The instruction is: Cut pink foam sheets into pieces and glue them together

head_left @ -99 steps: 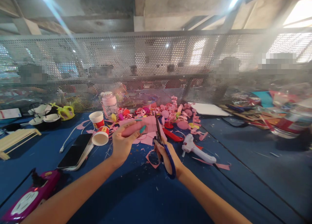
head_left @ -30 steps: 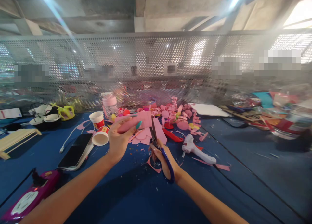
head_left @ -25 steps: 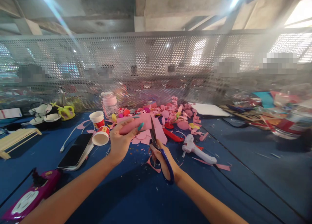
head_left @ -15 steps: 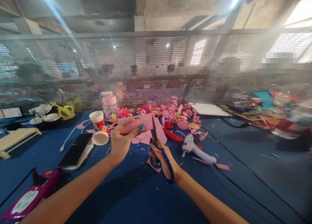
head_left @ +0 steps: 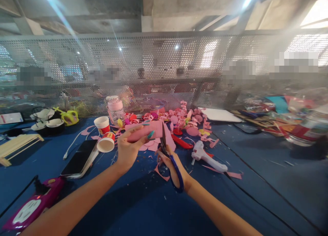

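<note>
My left hand (head_left: 129,148) pinches a piece of pink paper (head_left: 155,129), held up over the blue table. In my right hand (head_left: 176,169) are scissors (head_left: 176,176) with dark blue handles, their blades pointing up at the paper's right end. Whether the blades are parted on the paper is hard to make out. Beneath the paper lie more pink sheets (head_left: 170,140), with a pink offcut (head_left: 161,172) near my right fingers. A red-handled tool (head_left: 182,142) lies just beyond the scissors.
A white glue gun (head_left: 208,159) with a black cord lies at right. Pink cut shapes (head_left: 192,121) pile up behind. On the left are a phone (head_left: 79,159), paper cups (head_left: 105,142), a pink-lidded bottle (head_left: 115,109) and a purple power strip (head_left: 36,203). A mesh partition (head_left: 159,65) stands behind.
My left hand and the pink paper have shifted slightly to the right. The scissors' blades have tilted a little and moved slightly rightward with the paper's end.
</note>
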A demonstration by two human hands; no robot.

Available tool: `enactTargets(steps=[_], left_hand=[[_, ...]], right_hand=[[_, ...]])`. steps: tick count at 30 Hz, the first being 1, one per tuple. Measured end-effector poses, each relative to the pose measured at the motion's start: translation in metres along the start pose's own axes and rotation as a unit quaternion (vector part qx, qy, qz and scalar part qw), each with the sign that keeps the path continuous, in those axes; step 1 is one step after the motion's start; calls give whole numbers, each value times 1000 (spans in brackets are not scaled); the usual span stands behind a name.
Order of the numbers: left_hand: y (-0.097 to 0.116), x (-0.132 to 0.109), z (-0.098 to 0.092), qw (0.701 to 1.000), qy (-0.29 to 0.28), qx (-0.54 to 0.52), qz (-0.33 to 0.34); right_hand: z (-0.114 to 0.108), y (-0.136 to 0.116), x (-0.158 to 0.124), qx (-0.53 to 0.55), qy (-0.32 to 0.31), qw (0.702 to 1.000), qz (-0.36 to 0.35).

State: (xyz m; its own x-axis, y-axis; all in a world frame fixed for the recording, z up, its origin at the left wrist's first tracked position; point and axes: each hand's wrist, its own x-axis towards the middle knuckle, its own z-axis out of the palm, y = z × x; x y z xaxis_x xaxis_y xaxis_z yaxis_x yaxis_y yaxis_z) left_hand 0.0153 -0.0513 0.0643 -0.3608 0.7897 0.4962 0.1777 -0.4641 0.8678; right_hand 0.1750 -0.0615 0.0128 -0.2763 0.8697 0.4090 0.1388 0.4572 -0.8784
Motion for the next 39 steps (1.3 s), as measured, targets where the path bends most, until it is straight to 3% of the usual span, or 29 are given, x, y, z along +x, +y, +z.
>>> enactTargets(steps=[39], left_hand=[[5,-4,3,1000,6,8,16]], right_hand=[[0,-1,5,33,-9,999,9]])
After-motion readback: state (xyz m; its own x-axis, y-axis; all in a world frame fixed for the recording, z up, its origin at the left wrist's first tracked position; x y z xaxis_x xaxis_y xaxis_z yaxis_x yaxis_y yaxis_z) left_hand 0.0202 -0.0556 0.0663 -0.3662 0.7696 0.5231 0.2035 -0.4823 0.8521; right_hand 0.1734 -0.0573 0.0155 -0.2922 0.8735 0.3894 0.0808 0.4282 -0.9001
